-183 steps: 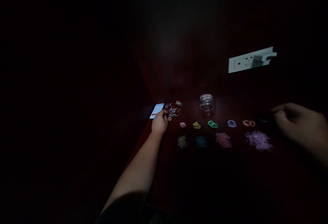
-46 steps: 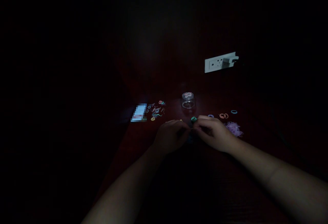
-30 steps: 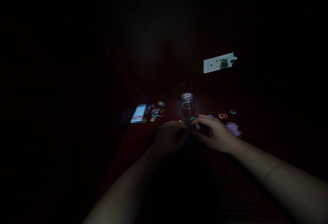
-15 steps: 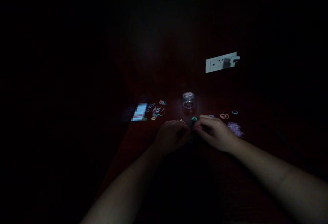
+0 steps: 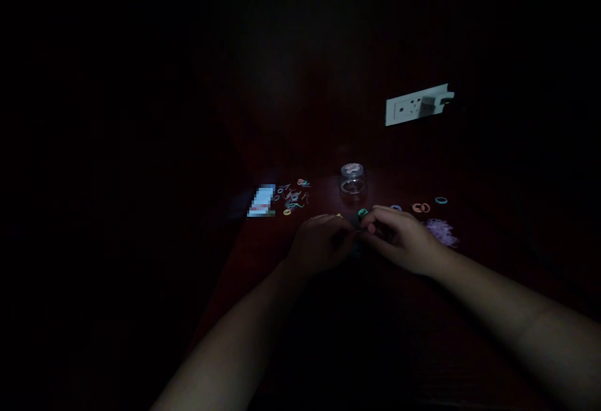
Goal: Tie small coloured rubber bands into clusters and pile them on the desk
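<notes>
My left hand [image 5: 322,245] and my right hand [image 5: 399,240] meet over the dark red table, fingers pinched together at the tips. Whatever sits between the fingertips is too small and dim to name. Just beyond my right fingers lies a green hair tie [image 5: 362,213], and a yellow one [image 5: 339,215] shows behind my left hand. Right of my right hand is a heap of thin purple elastic bands [image 5: 441,233]. A dim bluish patch below the fingertips is hard to make out.
Behind the hands stands a clear lidded jar [image 5: 352,180]. Loose coloured bands [image 5: 294,197] lie scattered at left, beside a bright phone-like screen [image 5: 261,200]. Orange hair ties [image 5: 421,208] and a teal one [image 5: 441,200] lie at right. A wall socket [image 5: 416,105] holds a plug.
The whole scene has shifted slightly right and up in view. Both hands stay pinched together at the same place on the table, with only small finger movement.
</notes>
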A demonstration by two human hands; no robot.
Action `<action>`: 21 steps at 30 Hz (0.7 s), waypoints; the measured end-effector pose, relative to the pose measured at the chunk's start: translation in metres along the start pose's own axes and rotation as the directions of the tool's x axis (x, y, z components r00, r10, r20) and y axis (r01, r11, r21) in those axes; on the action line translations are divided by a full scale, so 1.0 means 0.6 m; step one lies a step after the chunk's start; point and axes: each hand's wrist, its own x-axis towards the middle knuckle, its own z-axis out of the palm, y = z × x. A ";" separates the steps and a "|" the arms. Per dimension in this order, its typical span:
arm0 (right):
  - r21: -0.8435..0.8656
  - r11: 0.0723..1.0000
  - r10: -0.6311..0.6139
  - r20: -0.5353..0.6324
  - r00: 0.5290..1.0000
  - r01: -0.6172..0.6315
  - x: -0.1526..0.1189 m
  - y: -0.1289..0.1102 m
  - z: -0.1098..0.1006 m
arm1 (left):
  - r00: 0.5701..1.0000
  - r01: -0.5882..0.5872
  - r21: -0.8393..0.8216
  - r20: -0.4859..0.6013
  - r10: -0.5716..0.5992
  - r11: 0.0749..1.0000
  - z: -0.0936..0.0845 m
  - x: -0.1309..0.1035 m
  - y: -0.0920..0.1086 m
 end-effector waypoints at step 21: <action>-0.011 1.000 0.017 -0.001 1.000 -0.017 -0.002 0.007 0.001 | 0.999 -0.011 -0.017 -0.050 0.010 1.000 0.000 -0.001 -0.002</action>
